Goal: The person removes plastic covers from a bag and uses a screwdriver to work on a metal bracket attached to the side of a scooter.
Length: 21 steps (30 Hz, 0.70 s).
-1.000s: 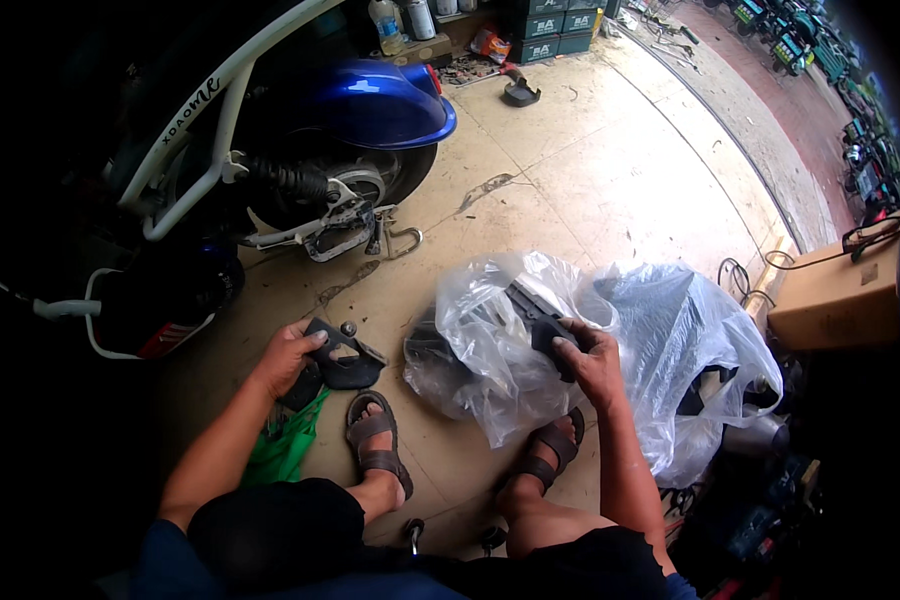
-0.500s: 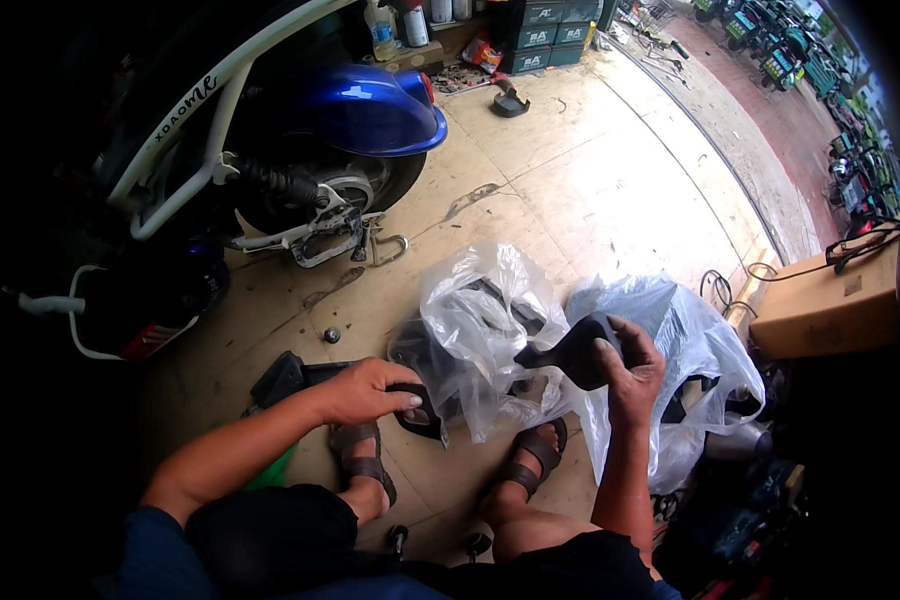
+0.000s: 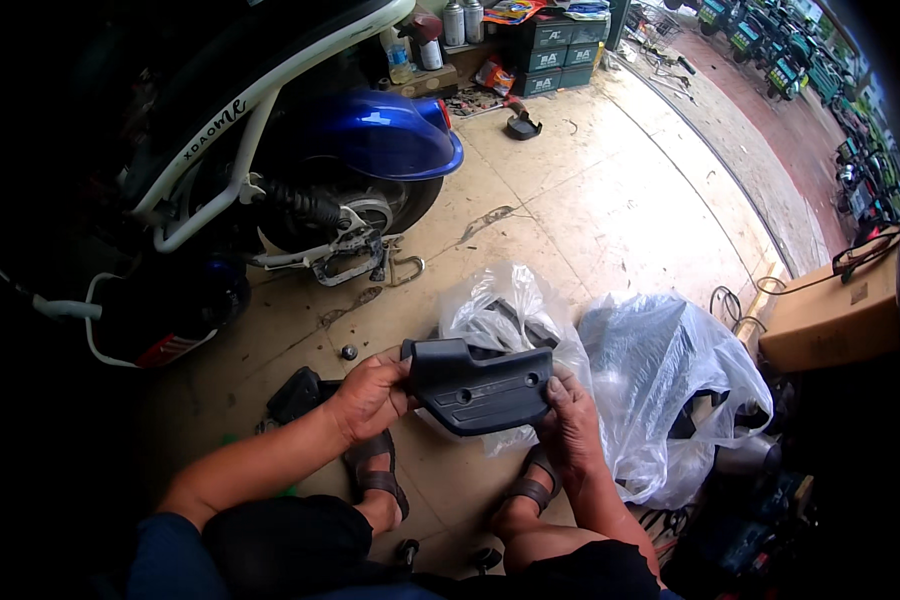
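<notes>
Both of my hands grip a black moulded plastic cover with two round holes, held level between them. My left hand pinches its left end and my right hand clasps its right end, thumb on the edge. Behind it lies a translucent plastic bag holding dark parts. A second plastic bag sits to the right. Left of my left hand, other black parts rest on the tiled floor beside a small metal piece. My sandalled feet are below.
A scooter with a white frame and blue rear fender stands at upper left. Stacked batteries and spray cans line the back. A cardboard box and cables are at right; parked scooters are outside.
My hands have come together in the middle. Earlier they held separate dark pieces apart; now both are on one larger cover, turned with its holed face upward.
</notes>
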Available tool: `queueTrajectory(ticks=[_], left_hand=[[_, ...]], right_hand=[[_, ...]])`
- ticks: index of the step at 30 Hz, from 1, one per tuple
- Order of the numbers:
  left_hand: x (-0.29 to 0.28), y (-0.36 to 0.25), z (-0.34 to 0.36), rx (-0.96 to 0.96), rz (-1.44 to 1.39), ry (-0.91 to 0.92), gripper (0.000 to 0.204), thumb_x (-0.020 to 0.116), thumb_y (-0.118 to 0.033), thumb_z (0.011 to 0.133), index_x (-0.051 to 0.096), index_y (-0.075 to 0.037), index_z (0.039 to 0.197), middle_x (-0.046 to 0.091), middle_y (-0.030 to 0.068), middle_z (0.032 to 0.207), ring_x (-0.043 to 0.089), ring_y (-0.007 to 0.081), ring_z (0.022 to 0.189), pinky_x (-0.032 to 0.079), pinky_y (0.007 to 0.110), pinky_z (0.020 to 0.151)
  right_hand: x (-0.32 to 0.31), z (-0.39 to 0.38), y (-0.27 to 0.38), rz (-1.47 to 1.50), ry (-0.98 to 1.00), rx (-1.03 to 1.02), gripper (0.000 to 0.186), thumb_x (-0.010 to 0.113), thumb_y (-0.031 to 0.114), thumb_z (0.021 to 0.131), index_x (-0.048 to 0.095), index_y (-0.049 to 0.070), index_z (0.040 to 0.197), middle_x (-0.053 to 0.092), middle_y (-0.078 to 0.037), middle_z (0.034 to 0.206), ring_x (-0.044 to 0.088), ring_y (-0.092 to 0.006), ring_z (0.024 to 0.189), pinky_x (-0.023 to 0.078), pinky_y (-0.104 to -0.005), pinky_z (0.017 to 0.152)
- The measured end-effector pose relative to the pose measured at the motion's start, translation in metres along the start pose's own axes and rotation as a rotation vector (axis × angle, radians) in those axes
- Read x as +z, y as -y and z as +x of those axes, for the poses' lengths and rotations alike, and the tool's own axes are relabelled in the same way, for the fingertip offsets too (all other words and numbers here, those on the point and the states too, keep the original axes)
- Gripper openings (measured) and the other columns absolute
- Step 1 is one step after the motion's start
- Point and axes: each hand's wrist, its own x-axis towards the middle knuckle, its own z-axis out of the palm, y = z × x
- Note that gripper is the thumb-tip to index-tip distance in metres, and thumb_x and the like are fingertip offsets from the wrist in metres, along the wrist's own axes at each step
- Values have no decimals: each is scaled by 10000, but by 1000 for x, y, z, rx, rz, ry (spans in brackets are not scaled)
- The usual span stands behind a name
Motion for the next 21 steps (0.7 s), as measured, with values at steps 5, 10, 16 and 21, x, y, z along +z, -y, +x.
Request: queueTrajectory(ticks=[5,10,16,21], left_hand=[[15,-3,-2,52,-129,103,389,426,-106,1049,486,-36,1426,602,106,1368,584,243,1258,456,429,1089],[7,0,-4,-6,-214,169,409,429,-141,1046,463,-60,1445,581,118,1395,567,259,1283,428,448,1113],[15,-6,-10,-101,-256,209,454,471,-189,976,506,-40,1403,603,124,1362,567,293,1271,414,464,1110],[-6,12,-8,-180,-318,119,479,452,-257,982,536,-25,1392,601,134,1381,544,298,1297,370,465,1144]], right_hand=[[-11,10,-20,-137,-53,87,428,658,188,985,521,-36,1323,653,-113,1157,670,-195,1000,564,-329,890],[-15,9,-29,-149,-14,118,394,635,222,1005,535,-15,1303,651,-57,1110,630,-109,929,510,-236,750],[-10,5,-30,-171,-10,168,353,607,213,1020,556,-6,1292,661,-61,1129,648,-130,990,525,-255,796],[2,2,-26,-154,-16,281,327,634,228,1005,577,22,1252,652,-6,1010,592,-84,804,510,-242,702]])
